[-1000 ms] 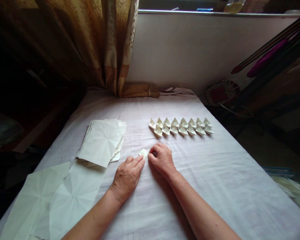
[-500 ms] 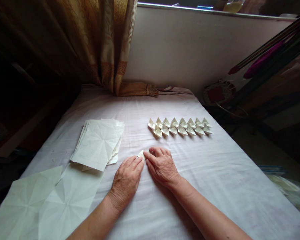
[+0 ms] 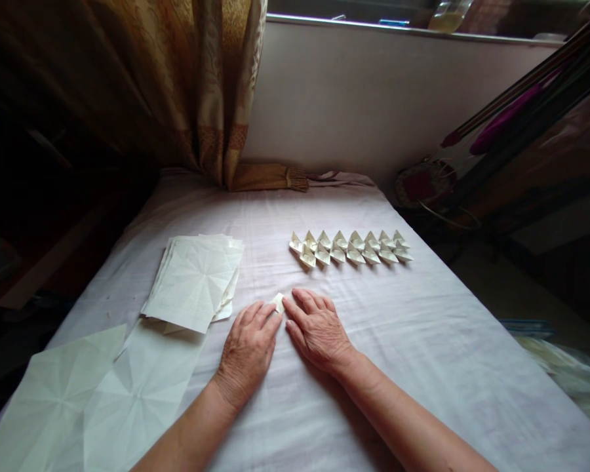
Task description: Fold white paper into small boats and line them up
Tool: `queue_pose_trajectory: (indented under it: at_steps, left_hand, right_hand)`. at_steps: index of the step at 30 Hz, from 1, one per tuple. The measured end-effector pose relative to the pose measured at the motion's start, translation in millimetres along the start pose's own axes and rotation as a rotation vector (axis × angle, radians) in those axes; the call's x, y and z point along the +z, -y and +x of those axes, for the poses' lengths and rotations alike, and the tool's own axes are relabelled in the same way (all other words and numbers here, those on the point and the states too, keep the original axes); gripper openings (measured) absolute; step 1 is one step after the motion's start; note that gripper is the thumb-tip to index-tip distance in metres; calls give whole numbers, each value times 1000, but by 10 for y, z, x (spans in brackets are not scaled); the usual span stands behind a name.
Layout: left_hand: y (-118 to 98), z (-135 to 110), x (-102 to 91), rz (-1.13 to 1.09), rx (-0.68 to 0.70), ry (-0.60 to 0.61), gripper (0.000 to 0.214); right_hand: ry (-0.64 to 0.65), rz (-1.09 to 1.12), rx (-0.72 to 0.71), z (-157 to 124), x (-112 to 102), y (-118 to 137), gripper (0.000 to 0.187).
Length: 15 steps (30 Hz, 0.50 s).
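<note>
A small folded piece of white paper (image 3: 278,302) lies on the bed sheet between my two hands. My left hand (image 3: 249,339) holds its left side down with the fingertips, which hide part of it. My right hand (image 3: 320,326) rests palm down on the other side, fingers stretched and a little apart, the index fingertip at the paper's right edge. Beyond my hands, several small folded paper pieces with pointed tips (image 3: 355,254) stand in two tight rows.
Left of my hands is a stack of creased white paper sheets (image 3: 191,282). Nearer me lie two loose creased sheets, a left one (image 3: 54,400) and a right one (image 3: 137,400). A gold curtain (image 3: 216,98) hangs at the back, beside a pale wall (image 3: 364,105).
My left hand has shifted slightly left, its fingertips uncovering a bit more of the folded paper. My right thumb sits a little farther from the paper. The camera view has moved slightly.
</note>
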<state>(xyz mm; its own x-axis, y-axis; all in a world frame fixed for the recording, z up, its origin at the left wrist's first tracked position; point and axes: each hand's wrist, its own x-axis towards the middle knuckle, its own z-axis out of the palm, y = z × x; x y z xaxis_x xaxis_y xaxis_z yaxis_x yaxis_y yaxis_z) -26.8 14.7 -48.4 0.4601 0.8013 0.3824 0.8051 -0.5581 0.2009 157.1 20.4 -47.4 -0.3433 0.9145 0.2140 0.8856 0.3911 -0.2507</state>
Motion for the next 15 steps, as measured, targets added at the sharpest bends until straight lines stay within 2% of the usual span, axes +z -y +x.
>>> queue_pose_trajectory:
  at_steps: [6, 11, 15]
  left_hand:
    - [30, -10, -9, -28, -27, 17, 30]
    - [-70, -76, -51, -106, 33, 6, 29]
    - [-160, -160, -52, -140, 69, 19, 31]
  right_hand:
    - [-25, -10, 103, -12, -26, 74, 39]
    - [-29, 14, 95, -74, -54, 60, 32]
    - [-85, 31, 82, -185, -37, -4, 31]
